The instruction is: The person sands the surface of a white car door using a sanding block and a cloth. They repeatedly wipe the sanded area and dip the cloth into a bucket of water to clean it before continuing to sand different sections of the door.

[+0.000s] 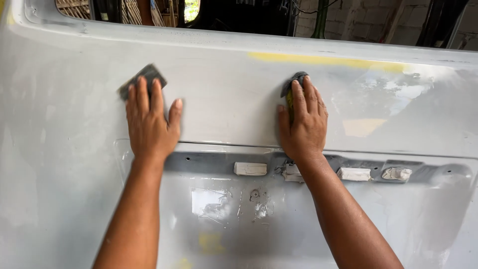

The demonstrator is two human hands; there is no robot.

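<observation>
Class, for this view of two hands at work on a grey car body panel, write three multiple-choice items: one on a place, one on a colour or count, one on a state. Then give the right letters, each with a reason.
1. Where does the yellow strip lie?
A. along the panel's upper edge, right of centre
B. under the left hand
C. on the person's forearm

2. How many whitish taped lumps sit in the dark recess?
A. one
B. four
C. seven

3. How does the left hand meet its grey sanding pad?
A. fingers pressed flat on it
B. hovering clear of it
C. pinching it in the air away from the panel

Answers: 1 A, the strip runs above the right hand on the grey panel. 2 B, four lumps line the recess. 3 A, the fingers lie flat over the pad's lower part.
</observation>
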